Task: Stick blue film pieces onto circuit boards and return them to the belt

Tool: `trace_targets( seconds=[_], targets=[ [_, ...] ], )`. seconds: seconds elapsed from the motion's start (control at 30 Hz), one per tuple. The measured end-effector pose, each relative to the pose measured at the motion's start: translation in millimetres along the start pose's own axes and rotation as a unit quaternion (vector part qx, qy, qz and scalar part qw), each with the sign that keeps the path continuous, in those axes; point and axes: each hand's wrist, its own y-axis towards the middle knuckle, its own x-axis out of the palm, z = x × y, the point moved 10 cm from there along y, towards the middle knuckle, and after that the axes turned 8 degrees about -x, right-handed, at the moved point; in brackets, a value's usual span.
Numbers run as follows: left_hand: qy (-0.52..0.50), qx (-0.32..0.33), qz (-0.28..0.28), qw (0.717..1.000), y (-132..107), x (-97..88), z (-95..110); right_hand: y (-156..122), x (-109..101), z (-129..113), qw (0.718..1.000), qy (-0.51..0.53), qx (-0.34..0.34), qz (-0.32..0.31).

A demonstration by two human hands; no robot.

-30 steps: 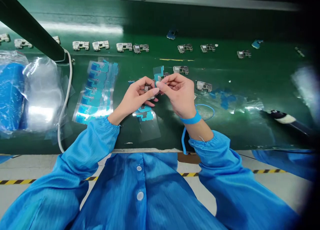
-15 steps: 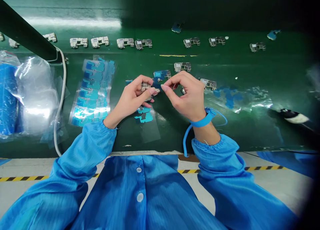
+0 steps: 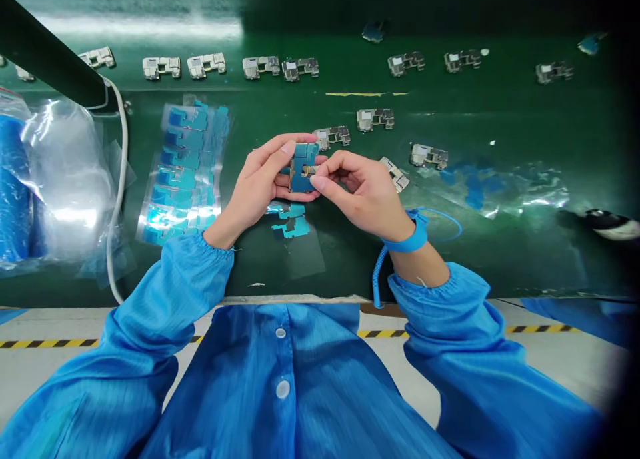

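My left hand [image 3: 260, 182] is closed around a small circuit board [image 3: 293, 172], thumb on its upper edge and fingers beneath. Blue film [image 3: 304, 154] covers most of the board's upward face. My right hand [image 3: 357, 189] reaches in from the other side, thumb and index finger pinched at the film's lower right edge. What lies between those fingertips is mostly hidden. A blue coiled wrist strap [image 3: 410, 239] circles my right wrist. Below my hands lies a clear sheet [image 3: 306, 258] with cut blue film pieces [image 3: 294, 226] on it.
Several metal-shielded boards [image 3: 375, 119] lie beyond my hands, with a row of more [image 3: 207, 64] farther back. Film sheets [image 3: 185, 172] and plastic bags [image 3: 65, 186] are at left, beside a white cable [image 3: 124, 179] and dark post [image 3: 55, 52]. Crumpled film [image 3: 475, 186] lies right.
The board in my left hand has turned from its metal side to a blue-covered face. My right fingertips have come onto its edge. The whole view has shifted slightly.
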Motion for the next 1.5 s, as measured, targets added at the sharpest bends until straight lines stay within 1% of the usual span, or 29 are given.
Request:
trace_targets(
  seconds=[0.2,0.37,0.5,0.83,0.97,1.07,1.27,1.5],
  targets=[
    [0.027,-0.005,0.009,1.000,-0.5,-0.1,0.9,-1.6,1.3,3.6,1.000,0.016,0.009,0.013],
    [0.024,-0.007,-0.004,1.000,-0.4,1.3,-0.5,-3.0,2.1,6.2,0.999,0.038,0.007,0.025],
    [0.017,-0.008,-0.002,1.000,-0.4,0.6,-1.2,-1.1,0.9,6.4,0.999,0.035,-0.002,0.032],
    [0.022,-0.006,0.009,1.000,-0.9,-0.9,-0.4,-1.6,-0.8,3.9,0.999,0.012,0.001,0.033],
    [0.014,-0.013,-0.008,1.000,-1.9,2.7,-0.8,-2.4,0.3,4.0,0.999,0.018,-0.001,0.030],
    [0.009,-0.006,-0.013,1.000,-2.4,2.9,0.1,-2.4,1.0,3.9,0.999,0.022,-0.002,0.030],
    [0.015,-0.017,-0.007,1.000,-2.2,1.9,-1.7,-3.0,0.8,4.2,0.999,0.014,0.008,0.039],
    [0.019,-0.004,-0.001,1.000,-2.0,0.5,-0.8,-2.8,1.0,4.6,0.999,0.014,0.004,0.030]
  ],
)
